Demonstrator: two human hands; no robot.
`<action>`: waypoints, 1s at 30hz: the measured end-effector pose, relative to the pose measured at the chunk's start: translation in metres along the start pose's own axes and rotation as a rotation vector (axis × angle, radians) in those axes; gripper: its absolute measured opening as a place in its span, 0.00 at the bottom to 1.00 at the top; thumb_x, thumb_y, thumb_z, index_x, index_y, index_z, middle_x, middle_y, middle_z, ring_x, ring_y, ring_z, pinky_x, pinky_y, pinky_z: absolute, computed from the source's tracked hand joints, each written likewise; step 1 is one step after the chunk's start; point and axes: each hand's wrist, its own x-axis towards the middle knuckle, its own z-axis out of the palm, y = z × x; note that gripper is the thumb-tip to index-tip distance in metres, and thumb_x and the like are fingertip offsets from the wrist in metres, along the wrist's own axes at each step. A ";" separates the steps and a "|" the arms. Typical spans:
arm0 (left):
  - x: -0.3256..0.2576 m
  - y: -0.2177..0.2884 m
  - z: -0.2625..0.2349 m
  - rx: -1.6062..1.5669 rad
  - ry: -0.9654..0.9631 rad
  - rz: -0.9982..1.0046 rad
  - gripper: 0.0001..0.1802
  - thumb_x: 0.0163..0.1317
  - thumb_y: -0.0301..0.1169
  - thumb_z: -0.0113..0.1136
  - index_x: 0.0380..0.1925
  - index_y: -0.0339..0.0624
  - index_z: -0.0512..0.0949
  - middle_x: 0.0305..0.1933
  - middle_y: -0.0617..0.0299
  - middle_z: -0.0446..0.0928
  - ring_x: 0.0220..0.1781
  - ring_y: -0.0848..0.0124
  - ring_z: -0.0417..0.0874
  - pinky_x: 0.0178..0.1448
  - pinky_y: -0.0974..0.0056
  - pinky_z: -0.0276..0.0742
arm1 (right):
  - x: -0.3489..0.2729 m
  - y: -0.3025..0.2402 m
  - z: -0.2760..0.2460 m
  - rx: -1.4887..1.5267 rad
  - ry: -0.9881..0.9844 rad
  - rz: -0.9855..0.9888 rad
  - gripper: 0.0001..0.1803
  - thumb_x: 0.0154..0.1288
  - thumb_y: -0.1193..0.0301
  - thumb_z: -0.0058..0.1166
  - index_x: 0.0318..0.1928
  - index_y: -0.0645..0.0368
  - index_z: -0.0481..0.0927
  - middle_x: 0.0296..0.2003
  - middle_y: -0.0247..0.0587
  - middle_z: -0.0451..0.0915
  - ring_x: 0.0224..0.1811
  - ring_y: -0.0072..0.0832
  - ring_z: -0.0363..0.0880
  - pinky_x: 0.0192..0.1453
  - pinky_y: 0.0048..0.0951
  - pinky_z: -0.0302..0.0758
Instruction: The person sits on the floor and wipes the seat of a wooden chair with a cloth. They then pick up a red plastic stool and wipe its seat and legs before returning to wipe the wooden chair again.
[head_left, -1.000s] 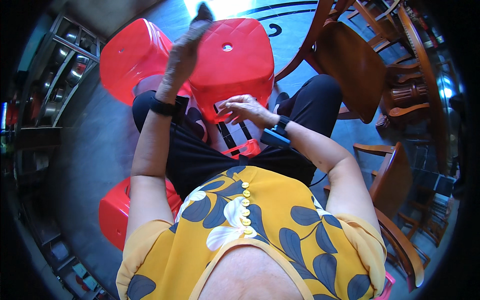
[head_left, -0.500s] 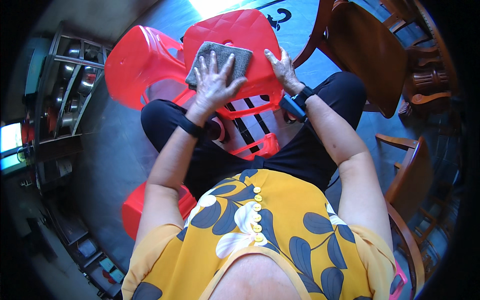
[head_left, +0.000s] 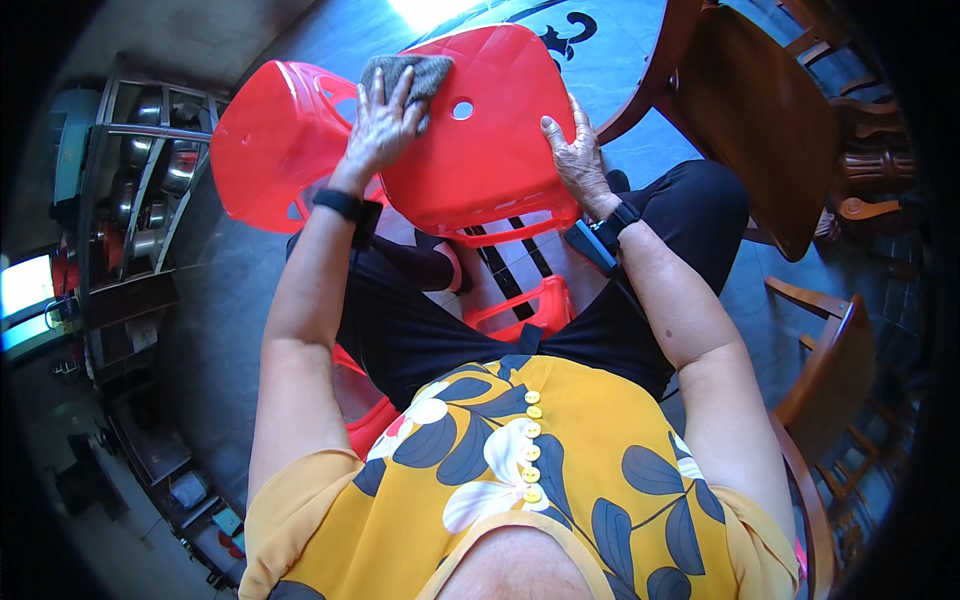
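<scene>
- right now the seated person holds a glossy red plastic stool with a small round hole in its seat (head_left: 480,130) tilted across the knees, seat panel turned up toward the head camera.
- left hand (head_left: 385,125) lies palm-down near the seat's upper left corner, fingers spread wide and flat over a grey, rough-looking folded rag (head_left: 410,75); the cloth is pressed under the fingers, not pinched.
- right hand (head_left: 575,155) braces the right edge of the seat, fingers close together and pointing up along the rim, thumb side on the panel; it grips nothing else.
- a black wristband (head_left: 340,205) sits on the left wrist, a black watch with a blue strap (head_left: 610,225) on the right.
- to wipe well, as i judge it: keep the palm flat so the whole rag bears on the plastic, and work in overlapping strokes from that corner across to the hole and beyond.
- the bracing hand should hold firm so the stool doesn't rock on the lap, and shift along the rim when the cloth reaches it.
- a second red plastic stool (head_left: 270,150) lies on its side just left, close behind the left wrist; watch the elbow there.
- a dark brown wooden chair (head_left: 760,140) stands to the right, near but apart from the stool.
- metal pots on a wire rack (head_left: 150,180) stand well off to the left, over a grey-blue tiled floor (head_left: 230,300).
</scene>
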 end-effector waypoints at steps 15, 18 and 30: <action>-0.096 0.123 -0.090 -0.631 -0.141 -0.104 0.31 0.70 0.35 0.56 0.72 0.50 0.63 0.80 0.51 0.52 0.80 0.39 0.45 0.79 0.40 0.48 | 0.006 0.004 -0.002 0.152 -0.045 0.097 0.41 0.70 0.50 0.53 0.74 0.56 0.56 0.62 0.58 0.67 0.62 0.45 0.74 0.62 0.41 0.77; -0.085 0.104 -0.082 -0.580 -0.051 -0.012 0.29 0.70 0.34 0.54 0.70 0.45 0.65 0.77 0.45 0.56 0.78 0.37 0.50 0.78 0.42 0.51 | 0.005 0.005 -0.002 0.088 -0.035 0.032 0.41 0.69 0.48 0.52 0.74 0.54 0.56 0.62 0.60 0.65 0.64 0.49 0.71 0.64 0.45 0.76; 0.080 -0.004 0.000 -0.438 -0.075 -0.028 0.28 0.73 0.34 0.39 0.74 0.56 0.60 0.79 0.56 0.55 0.81 0.49 0.48 0.78 0.32 0.38 | 0.005 -0.003 -0.003 -0.052 0.015 0.005 0.40 0.70 0.50 0.53 0.74 0.55 0.58 0.64 0.62 0.66 0.66 0.52 0.70 0.68 0.44 0.70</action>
